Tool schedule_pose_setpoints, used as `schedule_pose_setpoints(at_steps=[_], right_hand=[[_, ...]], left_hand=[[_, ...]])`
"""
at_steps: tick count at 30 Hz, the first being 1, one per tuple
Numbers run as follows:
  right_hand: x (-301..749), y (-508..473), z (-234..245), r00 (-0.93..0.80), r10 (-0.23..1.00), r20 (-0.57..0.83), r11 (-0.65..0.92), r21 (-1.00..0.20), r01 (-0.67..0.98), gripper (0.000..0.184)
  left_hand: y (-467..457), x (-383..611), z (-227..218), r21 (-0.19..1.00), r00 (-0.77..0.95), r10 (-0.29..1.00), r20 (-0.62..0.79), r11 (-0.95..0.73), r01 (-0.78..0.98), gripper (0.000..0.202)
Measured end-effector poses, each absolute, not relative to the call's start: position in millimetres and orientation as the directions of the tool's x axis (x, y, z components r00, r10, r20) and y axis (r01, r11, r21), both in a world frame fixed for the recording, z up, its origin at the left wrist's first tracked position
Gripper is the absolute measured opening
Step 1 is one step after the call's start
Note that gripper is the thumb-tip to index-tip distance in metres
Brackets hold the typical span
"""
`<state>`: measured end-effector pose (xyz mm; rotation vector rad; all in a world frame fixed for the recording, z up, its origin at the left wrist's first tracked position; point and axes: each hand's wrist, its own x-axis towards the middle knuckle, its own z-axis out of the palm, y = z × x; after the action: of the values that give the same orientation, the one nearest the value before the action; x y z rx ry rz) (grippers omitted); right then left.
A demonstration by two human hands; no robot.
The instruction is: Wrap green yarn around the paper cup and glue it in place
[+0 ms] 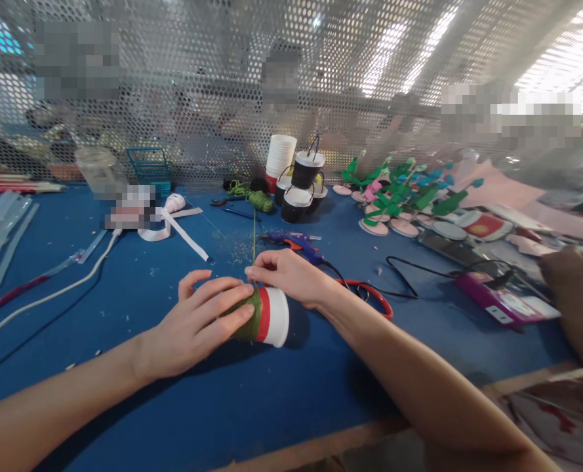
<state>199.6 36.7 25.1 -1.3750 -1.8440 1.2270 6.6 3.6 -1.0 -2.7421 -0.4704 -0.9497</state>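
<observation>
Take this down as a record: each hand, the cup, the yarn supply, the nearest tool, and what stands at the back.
Left hand: fingers over the wrapped part of the cup, thumb hidden
Right hand: fingertips at the green yarn strand
Cup: on its side, white and red, partly wrapped in green yarn
Yarn supply: green ball beyond the hands
Nearest tool: blue glue gun beyond the right hand
Back: small black buckets, stacked white cups

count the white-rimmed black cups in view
4 visible: the top cup, the front cup below it, the left cup and the right cup behind that. Others may be hidden at the back.
</observation>
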Motion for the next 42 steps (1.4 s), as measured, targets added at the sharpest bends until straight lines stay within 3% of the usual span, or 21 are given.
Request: schedule_pose_setpoints(at_steps=[13,21,32,42], right_hand=[[200.6,37.2,25.5,-0.404,0.908,-0.113,0.154,-0.806,0.572,0.021],[202.9,38.7,23.2,-0.409,0.905,-0.116,0.179,-0.768,0.615,0.02],[202.5,39.6,20.2,-0.407,0.907,-0.111,0.192,-0.752,0.63,0.02],[199.7,36.6,25.1,-0.394,0.912,-0.114,0.163,-0.78,0.604,0.02]], left_hand=[[3.9,7.5,0.3,-0.169,0.764,0.169,0.623,-0.924,0.342,0.022],[3.3,7.5,0.0,-0.134,0.778,0.205,0.594,-0.928,0.347,0.028],[1.9,11.7,5.5,-0.22,0.785,0.184,0.592,-0.9,0.377,0.028],[2.9,8.2,0.8,-0.151,0.788,0.215,0.577,-0.92,0.362,0.031]])
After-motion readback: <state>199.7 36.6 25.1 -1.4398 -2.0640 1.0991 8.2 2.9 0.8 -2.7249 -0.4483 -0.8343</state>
